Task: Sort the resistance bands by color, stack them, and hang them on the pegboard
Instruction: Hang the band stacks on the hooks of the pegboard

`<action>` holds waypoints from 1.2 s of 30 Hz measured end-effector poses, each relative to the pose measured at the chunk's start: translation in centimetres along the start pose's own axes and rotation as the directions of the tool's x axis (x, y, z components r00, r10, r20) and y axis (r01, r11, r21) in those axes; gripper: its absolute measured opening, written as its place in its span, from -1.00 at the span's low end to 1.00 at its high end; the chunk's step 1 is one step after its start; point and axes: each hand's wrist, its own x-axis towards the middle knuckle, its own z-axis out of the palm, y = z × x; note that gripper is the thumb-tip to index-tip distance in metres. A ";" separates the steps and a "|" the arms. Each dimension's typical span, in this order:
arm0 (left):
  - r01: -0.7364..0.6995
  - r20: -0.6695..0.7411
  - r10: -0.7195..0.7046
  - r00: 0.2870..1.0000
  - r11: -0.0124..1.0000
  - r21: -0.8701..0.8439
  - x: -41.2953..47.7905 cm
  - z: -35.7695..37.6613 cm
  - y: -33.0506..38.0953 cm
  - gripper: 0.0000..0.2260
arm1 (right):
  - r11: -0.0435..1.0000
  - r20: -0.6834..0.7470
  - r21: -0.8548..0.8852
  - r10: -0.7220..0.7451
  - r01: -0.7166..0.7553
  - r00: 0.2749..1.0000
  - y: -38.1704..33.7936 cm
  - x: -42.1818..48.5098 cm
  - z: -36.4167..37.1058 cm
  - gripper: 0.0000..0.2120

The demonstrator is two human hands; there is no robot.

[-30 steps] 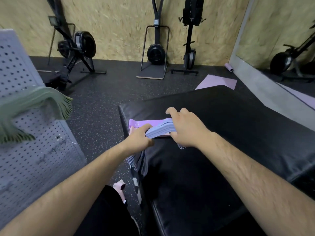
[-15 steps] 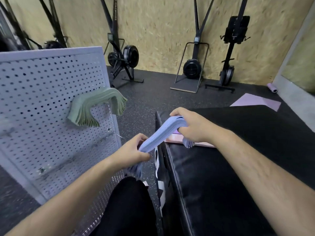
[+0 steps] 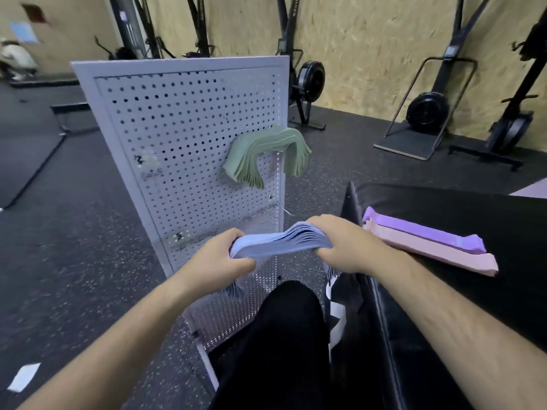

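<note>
A stack of blue resistance bands (image 3: 279, 242) hangs between my two hands in front of the lower part of the white pegboard (image 3: 189, 119). My left hand (image 3: 219, 258) grips its left end and my right hand (image 3: 343, 244) grips its right end; the ends droop below both hands. A stack of green bands (image 3: 266, 155) hangs draped on the pegboard's right side. A purple stack (image 3: 423, 230) and a pink stack (image 3: 429, 250) lie side by side on the black padded box (image 3: 473, 291) at right.
My black-trousered leg (image 3: 275, 344) is between pegboard and box. Exercise machines (image 3: 426, 110) stand along the wooden back wall. The floor is dark speckled rubber, with a small white paper (image 3: 23, 377) at lower left.
I have lifted the blue stack off the box and carried it left toward the pegboard, and my view has turned left with it. The purple and pink stacks stay on the box.
</note>
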 end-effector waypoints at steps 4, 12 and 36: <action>0.074 -0.022 -0.073 0.997 0.997 0.026 -3.1 -1.4 -3.2 -0.73 | 0.994 0.074 0.049 -0.101 0.098 0.992 -2.4 2.4 3.4 -0.69; 0.122 -0.147 -0.114 0.983 0.992 0.045 -3.2 -6.8 -7.2 -0.53 | 0.972 -0.026 -0.010 -0.234 0.234 0.972 -6.9 9.6 5.3 -0.69; 0.077 -0.357 0.008 0.934 0.972 0.224 3.4 -3.6 -19.7 -0.53 | 0.979 -0.225 0.123 -0.132 0.163 0.965 -5.5 18.3 17.6 -0.36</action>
